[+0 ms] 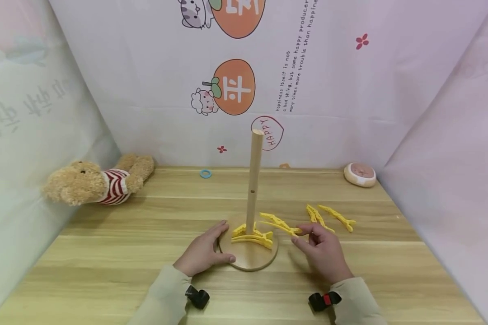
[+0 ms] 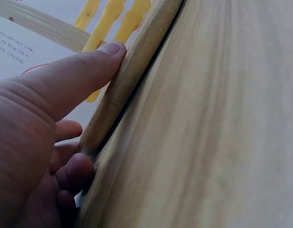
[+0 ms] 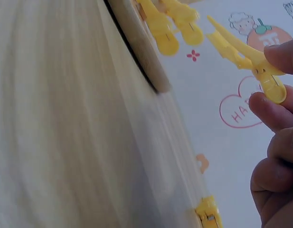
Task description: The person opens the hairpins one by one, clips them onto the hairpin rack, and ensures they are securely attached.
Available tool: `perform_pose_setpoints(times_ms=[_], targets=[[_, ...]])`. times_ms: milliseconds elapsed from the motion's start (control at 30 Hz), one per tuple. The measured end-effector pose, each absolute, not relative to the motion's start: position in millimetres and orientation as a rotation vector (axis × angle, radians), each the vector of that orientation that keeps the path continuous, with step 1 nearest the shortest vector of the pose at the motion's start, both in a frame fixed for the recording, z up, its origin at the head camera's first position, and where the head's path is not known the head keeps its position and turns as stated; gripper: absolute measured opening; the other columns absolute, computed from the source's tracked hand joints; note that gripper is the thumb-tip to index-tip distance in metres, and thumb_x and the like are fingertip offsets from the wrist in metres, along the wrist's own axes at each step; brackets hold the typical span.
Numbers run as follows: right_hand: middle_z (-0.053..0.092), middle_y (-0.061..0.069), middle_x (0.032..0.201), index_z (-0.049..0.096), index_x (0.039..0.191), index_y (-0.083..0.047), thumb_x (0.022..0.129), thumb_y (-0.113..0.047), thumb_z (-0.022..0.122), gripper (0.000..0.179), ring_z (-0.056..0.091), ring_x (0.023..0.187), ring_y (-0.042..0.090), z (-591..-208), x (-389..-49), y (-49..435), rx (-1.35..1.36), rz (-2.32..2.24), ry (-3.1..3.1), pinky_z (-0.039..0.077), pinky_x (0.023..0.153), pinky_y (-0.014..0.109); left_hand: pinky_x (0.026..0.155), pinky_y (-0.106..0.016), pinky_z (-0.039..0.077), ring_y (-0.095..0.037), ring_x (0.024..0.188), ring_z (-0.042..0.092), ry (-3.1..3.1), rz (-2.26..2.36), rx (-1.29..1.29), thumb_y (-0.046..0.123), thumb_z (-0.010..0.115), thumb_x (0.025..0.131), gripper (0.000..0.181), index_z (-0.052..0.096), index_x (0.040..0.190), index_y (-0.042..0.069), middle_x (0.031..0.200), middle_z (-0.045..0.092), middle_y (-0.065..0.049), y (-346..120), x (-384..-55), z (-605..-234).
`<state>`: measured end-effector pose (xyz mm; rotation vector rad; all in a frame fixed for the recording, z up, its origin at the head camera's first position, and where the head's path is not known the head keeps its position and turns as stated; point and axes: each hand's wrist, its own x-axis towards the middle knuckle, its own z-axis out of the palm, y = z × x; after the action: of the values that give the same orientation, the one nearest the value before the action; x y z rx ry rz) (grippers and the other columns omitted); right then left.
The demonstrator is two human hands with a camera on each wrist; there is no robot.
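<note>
A wooden stand, with an upright post (image 1: 254,180) on a round base (image 1: 250,259), stands in front of me. My left hand (image 1: 205,253) grips the base's left edge; its thumb (image 2: 89,71) lies over the rim in the left wrist view. Yellow alligator hair clips (image 1: 252,238) lie on the base around the foot of the post. Right of the post, my right hand (image 1: 323,250) pinches another yellow hair clip (image 3: 250,57) by its handle end between thumb and forefinger. That clip's jaws are spread, their tips pointing toward the post.
Two more yellow clips (image 1: 318,217) (image 1: 338,217) lie on the table right of the stand. A blue ring (image 1: 205,174) and a round pink-and-white object (image 1: 360,174) sit near the back edge. A teddy bear (image 1: 115,186) lies at the left. Printed cloth (image 1: 329,90) hangs behind.
</note>
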<state>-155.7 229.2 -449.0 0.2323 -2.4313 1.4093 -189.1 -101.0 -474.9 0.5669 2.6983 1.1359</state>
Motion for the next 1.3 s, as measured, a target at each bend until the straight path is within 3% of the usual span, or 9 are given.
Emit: perform_pose_setpoints(times_ms=[467,733,967,1300], targets=[[0.066,0.002,0.087,0.075,0.103,-0.013,0.083,-0.014,0.083,0.022,0.04,0.052,0.007,-452,-147,219,0.309,1.51,-2.441,0.035,0.044,0.022,0.118,-0.054,0.029,-0.033,0.147,0.031,2.694,1.125,0.551,0.051,0.083,0.076,0.098,0.04,0.154,0.01,0.163,0.03,-0.006,-105,-185,-481],[0.055,-0.001,0.071,0.076,0.103,-0.014,0.083,-0.014,0.084,0.022,0.04,0.053,0.006,-456,-150,213,0.342,1.462,-2.442,0.037,0.044,0.023,0.118,-0.053,0.029,-0.031,0.148,0.03,2.689,1.116,0.543,0.051,0.083,0.077,0.099,0.037,0.156,0.012,0.164,0.028,-0.003,-103,-185,-475],[0.069,0.003,0.09,0.077,0.104,-0.012,0.082,-0.013,0.084,0.024,0.043,0.052,0.007,-453,-151,211,0.336,1.471,-2.417,0.039,0.044,0.024,0.119,-0.052,0.028,-0.03,0.149,0.029,2.679,1.126,0.564,0.049,0.083,0.078,0.098,0.037,0.156,0.011,0.164,0.028,-0.002,-95,-189,-469],[0.071,0.002,0.093,0.078,0.107,-0.008,0.081,-0.017,0.086,0.029,0.046,0.056,0.008,-459,-151,195,0.348,1.456,-2.415,0.041,0.047,0.024,0.118,-0.054,0.029,-0.033,0.147,0.031,2.72,1.088,0.561,0.049,0.084,0.078,0.098,0.039,0.155,0.009,0.163,0.03,-0.005,-101,-188,-470]])
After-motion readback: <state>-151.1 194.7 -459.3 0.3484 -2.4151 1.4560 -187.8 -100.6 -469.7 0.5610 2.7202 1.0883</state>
